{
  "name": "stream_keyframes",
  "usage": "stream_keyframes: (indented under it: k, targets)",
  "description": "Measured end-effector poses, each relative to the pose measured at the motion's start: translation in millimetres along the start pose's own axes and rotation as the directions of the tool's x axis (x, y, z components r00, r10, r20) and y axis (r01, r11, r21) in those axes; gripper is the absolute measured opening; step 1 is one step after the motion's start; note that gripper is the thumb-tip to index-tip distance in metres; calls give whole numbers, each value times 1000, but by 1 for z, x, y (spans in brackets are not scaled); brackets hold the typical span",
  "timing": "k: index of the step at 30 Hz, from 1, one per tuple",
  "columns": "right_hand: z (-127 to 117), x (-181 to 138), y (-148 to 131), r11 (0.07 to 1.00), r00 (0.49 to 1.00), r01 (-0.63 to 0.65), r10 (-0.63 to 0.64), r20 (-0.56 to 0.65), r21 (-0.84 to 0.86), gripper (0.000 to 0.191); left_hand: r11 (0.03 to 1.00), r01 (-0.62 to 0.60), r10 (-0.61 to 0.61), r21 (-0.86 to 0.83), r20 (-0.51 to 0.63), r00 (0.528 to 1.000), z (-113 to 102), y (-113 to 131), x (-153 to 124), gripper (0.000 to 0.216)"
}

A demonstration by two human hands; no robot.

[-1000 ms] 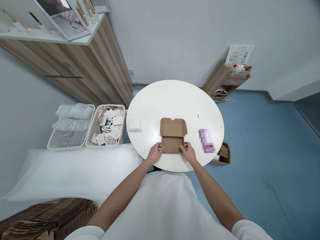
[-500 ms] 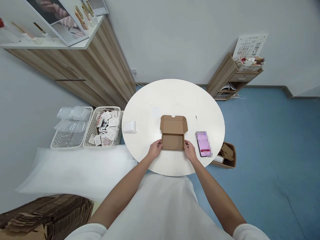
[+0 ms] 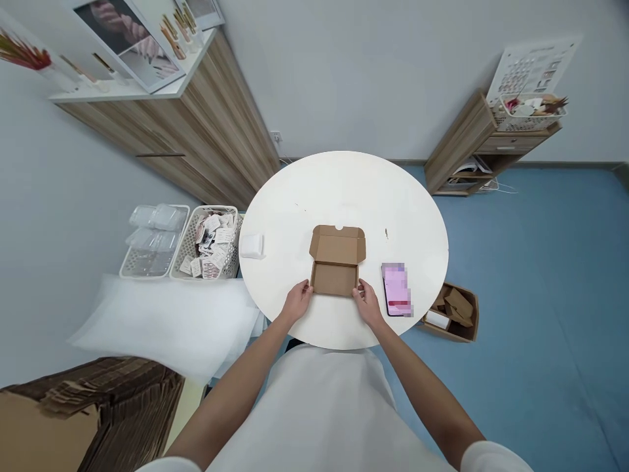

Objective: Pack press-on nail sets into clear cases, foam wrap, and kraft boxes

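Note:
A small brown cardboard box lies on the round white table, its lid folded back away from me and its inside bare. My left hand grips the near left corner of the box between thumb and fingers. At the near right corner, my right hand pinches the side wall in the same way. To the right of that hand lies a phone with a pink, partly pixelated screen. A small white packet rests by the table's left edge.
Left of the table stand a white basket of printed cards and another basket of clear plastic packs. White sheeting and a stack of flattened cardboard lie below them. A carton with cardboard pieces sits on the floor at right.
My view has turned a little, shifting the surroundings. Both hands stay at the box's near corners, and the box remains open on the table.

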State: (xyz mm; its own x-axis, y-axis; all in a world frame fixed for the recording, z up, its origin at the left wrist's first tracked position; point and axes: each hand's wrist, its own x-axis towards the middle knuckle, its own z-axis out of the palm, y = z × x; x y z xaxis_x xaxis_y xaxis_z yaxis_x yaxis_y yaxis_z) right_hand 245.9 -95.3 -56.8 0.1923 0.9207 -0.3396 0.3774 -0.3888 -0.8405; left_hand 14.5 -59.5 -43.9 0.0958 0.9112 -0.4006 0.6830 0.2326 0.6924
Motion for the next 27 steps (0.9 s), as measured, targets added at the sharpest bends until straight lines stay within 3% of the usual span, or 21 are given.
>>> stream_keyframes:
  k: [3,5,7,9,12,15,18,20,23,27]
  targets:
    - [1,-8,5,998,998,57,-57,-29,-16,61,999,43,-43,-14,-24,999,-3,-9,-11,49]
    - [2,-15,5,990,981,117,-127,-149,-73,65,998,57,-59,-32,-61,996,-10,-19,-18,47]
    - [4,-21,1,967,922,181,-230,-311,-177,69,997,59,-64,-45,-122,990,-21,-29,-23,43]
    - [7,-23,-12,931,859,259,-344,-379,-258,72,996,69,-80,-57,-214,974,-37,-39,-24,40]
    - [20,-19,-49,880,844,402,-464,-270,-255,68,988,122,-150,-96,-376,914,-69,-55,-12,36]
    - [51,-7,-98,887,892,446,-451,-19,-122,60,941,236,-321,-243,-422,848,-104,-68,11,36]
    - [98,12,-139,964,940,266,-264,217,19,55,864,332,-463,-379,-336,820,-137,-78,38,45]
    - [135,26,-158,996,942,21,-51,332,91,53,918,296,-380,-263,-380,843,-155,-84,54,48]
    - [184,47,-175,945,884,-283,192,426,162,55,981,194,-185,-23,-423,887,-173,-89,73,51]
    - [226,69,-188,859,853,-445,321,411,254,53,971,199,-140,136,-355,924,-181,-88,92,54]
